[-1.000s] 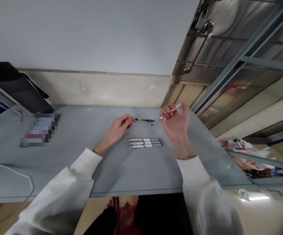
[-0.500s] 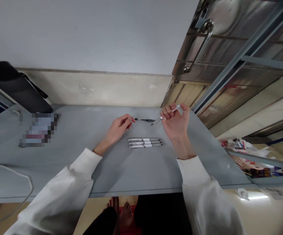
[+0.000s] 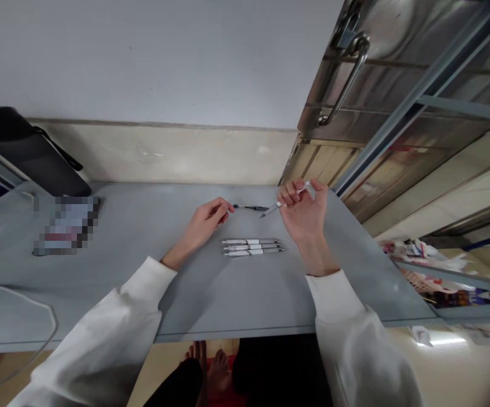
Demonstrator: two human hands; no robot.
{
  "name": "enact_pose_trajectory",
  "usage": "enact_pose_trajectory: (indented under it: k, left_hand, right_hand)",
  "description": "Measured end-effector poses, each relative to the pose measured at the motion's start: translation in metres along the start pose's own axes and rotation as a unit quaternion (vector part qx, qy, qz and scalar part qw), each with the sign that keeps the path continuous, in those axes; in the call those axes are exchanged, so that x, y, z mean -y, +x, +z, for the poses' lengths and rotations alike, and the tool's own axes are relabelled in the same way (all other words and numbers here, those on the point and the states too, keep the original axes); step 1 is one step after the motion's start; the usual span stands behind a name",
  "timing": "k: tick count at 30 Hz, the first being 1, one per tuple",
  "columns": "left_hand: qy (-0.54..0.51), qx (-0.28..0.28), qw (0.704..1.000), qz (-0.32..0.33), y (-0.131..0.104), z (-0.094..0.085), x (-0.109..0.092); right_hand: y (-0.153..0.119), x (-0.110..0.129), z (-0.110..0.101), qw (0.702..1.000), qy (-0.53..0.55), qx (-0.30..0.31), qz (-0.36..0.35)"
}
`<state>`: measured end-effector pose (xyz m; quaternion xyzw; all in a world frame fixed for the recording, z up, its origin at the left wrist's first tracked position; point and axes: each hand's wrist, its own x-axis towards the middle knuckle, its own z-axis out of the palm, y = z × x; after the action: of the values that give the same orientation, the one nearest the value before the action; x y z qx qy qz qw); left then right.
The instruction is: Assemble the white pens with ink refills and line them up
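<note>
Head view. Right hand (image 3: pixel 306 212): fingers closed round one white pen (image 3: pixel 274 208), thumb by its upper end, tip slanting down to the left; grip and position match one second earlier. Left hand (image 3: pixel 206 219): fingers curled, thumb tip beside the end of a slim dark pen (image 3: pixel 256 208); whether it pinches that end, cannot tell; place unchanged. Dark pen: on the bench (image 3: pixel 245 299), between the hands, unmoved. Three white pens (image 3: pixel 250 247): side by side, nearer the bench's front edge, likewise unmoved.
</note>
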<state>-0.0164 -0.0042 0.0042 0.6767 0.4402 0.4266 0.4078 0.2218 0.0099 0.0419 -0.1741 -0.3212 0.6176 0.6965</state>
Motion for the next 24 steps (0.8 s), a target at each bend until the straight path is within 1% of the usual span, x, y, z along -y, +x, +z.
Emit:
enact_pose_trajectory:
  k: [4,6,10,17,22,24]
  left_hand:
    - [-0.005,0.0,1.0,-0.003,0.0011,0.0002,0.0013]
    - [-0.007,0.002,1.0,-0.002,0.0014,0.0001,0.0017]
    - [-0.007,0.006,1.0,0.002,0.0009,-0.0005,0.002]
    - [-0.004,0.004,1.0,0.001,0.001,-0.0006,0.0024]
    - [-0.006,0.003,1.0,0.004,0.0005,0.0,0.0019]
    - [-0.008,0.003,1.0,0.009,0.0004,0.0002,0.0021]
  right_hand:
    - [0.0,0.0008,0.0019,0.999,-0.016,-0.042,-0.003]
    - [0.0005,0.0008,0.0023,0.999,-0.019,-0.044,-0.001]
    - [0.0016,-0.0006,0.0006,0.999,-0.029,-0.03,-0.003]
    - [0.0012,-0.0007,-0.0006,0.996,-0.086,-0.029,-0.014]
    - [0.0011,-0.0012,-0.0018,0.996,-0.079,0.004,-0.027]
    - [0.002,-0.0038,-0.0028,0.994,-0.103,0.013,-0.028]
